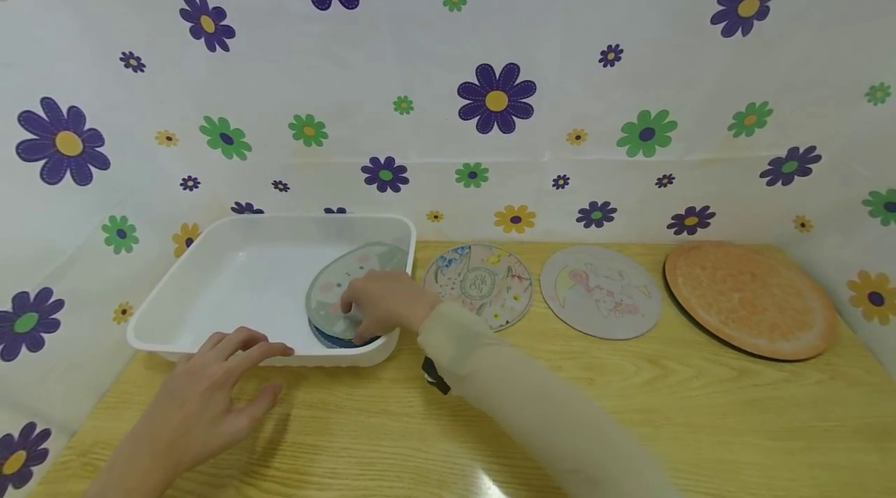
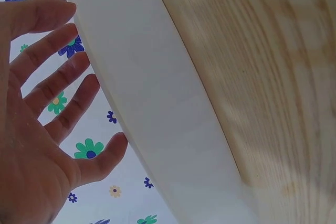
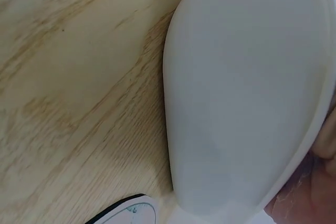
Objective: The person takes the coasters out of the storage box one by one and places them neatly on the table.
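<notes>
A white plastic basin [image 1: 231, 249] stands at the left of the wooden table. In its right part lies a grey-green round mouse pad [image 1: 336, 280] with a pale face print, tilted over a dark blue round pad [image 1: 329, 338]. My right hand [image 1: 385, 299] reaches in over the basin's right side, curled fingers on the grey-green pad and thumb down at its near edge. In the right wrist view, the basin wall [image 3: 236, 87] hides most of that hand. My left hand [image 1: 217, 389] holds nothing; its spread fingertips [image 2: 86, 61] are right at the basin's near rim.
Right of the basin, a flower-print round pad [image 1: 448, 288], a pale pad with a pink drawing [image 1: 560, 296] and a larger orange-slice pad [image 1: 749, 296] lie in a row. A flower-patterned sheet [image 1: 420, 54] hangs behind the table [image 1: 392, 436].
</notes>
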`<state>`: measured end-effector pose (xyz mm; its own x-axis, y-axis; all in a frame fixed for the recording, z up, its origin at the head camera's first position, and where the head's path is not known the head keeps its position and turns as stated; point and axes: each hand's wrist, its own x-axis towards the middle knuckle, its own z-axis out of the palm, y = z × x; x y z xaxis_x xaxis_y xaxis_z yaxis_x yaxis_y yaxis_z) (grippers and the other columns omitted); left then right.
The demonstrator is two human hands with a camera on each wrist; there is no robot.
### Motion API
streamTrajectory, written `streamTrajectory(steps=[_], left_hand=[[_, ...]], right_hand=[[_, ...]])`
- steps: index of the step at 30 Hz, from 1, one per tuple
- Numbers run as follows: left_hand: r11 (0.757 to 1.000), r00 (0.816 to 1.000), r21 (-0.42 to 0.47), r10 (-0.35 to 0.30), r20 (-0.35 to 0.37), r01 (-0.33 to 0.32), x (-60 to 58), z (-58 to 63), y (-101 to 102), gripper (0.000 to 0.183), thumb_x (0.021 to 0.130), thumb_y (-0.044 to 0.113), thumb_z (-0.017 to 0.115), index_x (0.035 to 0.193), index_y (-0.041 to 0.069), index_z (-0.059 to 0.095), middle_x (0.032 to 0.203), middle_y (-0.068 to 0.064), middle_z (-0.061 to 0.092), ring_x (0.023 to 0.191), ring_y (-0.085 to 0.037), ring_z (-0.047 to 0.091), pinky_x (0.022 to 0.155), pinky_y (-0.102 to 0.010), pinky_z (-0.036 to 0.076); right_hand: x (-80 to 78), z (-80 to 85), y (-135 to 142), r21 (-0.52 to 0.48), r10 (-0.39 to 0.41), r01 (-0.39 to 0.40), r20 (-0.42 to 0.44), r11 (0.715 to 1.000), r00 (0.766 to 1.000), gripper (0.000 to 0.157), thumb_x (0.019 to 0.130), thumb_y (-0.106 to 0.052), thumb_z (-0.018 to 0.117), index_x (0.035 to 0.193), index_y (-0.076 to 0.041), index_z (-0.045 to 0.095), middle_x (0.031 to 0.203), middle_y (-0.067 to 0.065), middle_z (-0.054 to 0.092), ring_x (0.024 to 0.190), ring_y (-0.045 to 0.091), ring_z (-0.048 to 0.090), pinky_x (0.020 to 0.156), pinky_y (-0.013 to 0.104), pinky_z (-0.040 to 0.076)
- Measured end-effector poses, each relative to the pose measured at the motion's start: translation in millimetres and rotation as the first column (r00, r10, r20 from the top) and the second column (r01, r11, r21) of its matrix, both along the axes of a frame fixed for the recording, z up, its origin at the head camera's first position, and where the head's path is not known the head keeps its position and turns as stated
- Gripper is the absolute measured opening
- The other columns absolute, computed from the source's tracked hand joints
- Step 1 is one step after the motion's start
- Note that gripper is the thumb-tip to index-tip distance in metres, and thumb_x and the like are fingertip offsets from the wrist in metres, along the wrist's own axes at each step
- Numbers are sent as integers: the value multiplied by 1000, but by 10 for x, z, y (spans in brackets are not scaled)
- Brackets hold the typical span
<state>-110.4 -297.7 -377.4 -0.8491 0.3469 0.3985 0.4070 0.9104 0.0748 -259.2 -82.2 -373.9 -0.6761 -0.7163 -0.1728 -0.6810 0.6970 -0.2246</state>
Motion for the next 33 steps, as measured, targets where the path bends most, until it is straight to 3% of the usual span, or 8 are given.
streamTrajectory(steps=[9,18,26,29,33], left_hand=[[1000,999,4,25,40,-25,-2,-5,4,34,77,23,84,109,30,73,104,7,67,95,-23,63,71,-47,55],[999,997,5,33,74,-34,-19,-5,12,35,79,24,84,111,30,73,106,5,67,97,-24,63,77,-52,57],[1000,997,7,30,67,-31,-16,-3,10,35,79,24,85,111,30,73,106,6,67,96,-23,63,77,-51,57],[1000,998,5,25,52,-25,-15,-6,13,36,78,24,85,111,31,73,106,7,67,95,-21,62,76,-49,57],[1000,999,2,27,38,-27,-12,-1,20,36,77,23,85,110,31,73,105,7,67,95,-20,62,76,-48,57]], right_hand=[[-31,-72,-53,16,-20,21,-33,1000,999,45,86,-38,82,129,-34,70,125,-13,71,102,6,61,94,29,53],[-26,-56,-21,5,-8,8,-58,1000,998,20,88,-32,79,104,-22,75,92,-11,70,82,8,59,75,24,50],[-20,-88,23,-46,39,-43,-77,998,996,12,95,-31,70,89,-22,74,78,-12,67,71,5,57,61,21,44],[-11,-90,38,-62,52,-59,-116,996,992,15,99,-29,64,90,-19,71,81,-9,65,75,7,55,63,20,43],[27,-79,32,-32,79,-91,-263,995,962,18,104,-26,56,110,-17,71,103,-4,66,91,11,52,78,20,47]])
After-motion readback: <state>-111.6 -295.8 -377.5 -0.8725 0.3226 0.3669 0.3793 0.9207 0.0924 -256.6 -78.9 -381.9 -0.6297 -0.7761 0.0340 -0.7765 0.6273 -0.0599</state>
